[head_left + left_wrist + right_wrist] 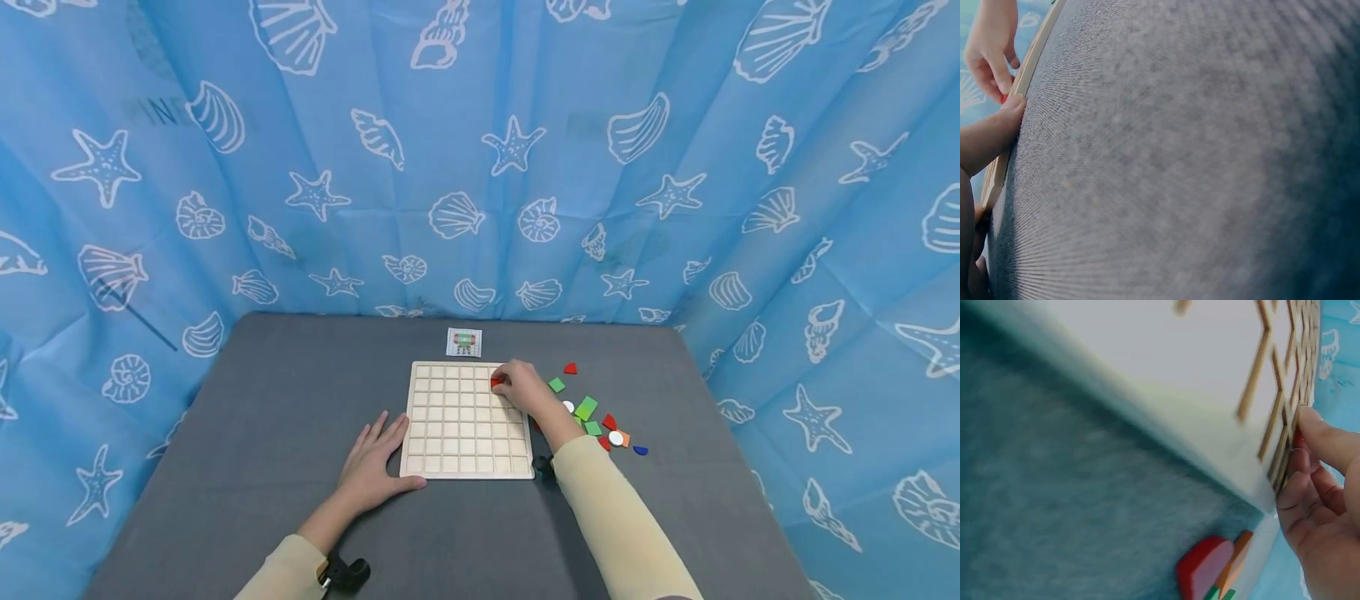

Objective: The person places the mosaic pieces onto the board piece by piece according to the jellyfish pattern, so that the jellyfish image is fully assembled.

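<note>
A pale wooden grid board (450, 425) lies on the grey table. At its far right part, my right hand (521, 387) pinches a small red piece (497, 382) between thumb and fingers, over the grid cells. From the right wrist view, only a sliver of that red piece (1299, 439) shows; the fingers hide the rest. My left hand (371, 467) rests at the board's left side, fingers spread. Its fingertips touch the left edge, and its thumb (997, 128) lies against the near edge.
Right of the board lie loose flat pieces: green (587, 407), red (571, 368), white round (616, 438), orange (626, 439) and blue (641, 450). My right forearm passes beside them. A small printed card (464, 342) lies beyond the board. A blue shell-patterned curtain (480, 167) surrounds the table.
</note>
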Tool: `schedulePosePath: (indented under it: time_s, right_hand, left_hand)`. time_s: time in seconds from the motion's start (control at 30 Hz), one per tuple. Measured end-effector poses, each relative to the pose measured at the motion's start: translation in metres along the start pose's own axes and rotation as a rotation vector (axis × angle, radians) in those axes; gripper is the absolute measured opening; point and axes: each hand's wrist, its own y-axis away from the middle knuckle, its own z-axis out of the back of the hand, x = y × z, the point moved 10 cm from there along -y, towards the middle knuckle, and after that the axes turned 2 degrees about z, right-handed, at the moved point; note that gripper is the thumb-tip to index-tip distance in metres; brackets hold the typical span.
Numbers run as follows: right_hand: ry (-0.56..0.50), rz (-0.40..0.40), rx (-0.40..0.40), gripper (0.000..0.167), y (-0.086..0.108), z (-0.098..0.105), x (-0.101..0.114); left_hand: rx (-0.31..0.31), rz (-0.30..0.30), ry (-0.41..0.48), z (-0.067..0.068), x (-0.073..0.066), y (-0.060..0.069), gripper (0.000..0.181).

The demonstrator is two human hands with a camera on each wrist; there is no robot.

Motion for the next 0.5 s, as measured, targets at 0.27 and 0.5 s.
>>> schedulePosePath:
  time_s: [0.27,0.5]
  right_hand:
    - [-0.008,-0.008,0.003,0.021,0.0005,0.0016,0.0018]
    - [-0.114,-0.051,-0.032,0.028,0.0032,0.0038,-0.0056]
  left_hand:
    - [-0.011,0.004,-0.003,0.0005,-0.0012,-0.0006,0.116]
    - [-0.017,0.004,0.009,0.0009,-0.0004,-0.0003,0.116]
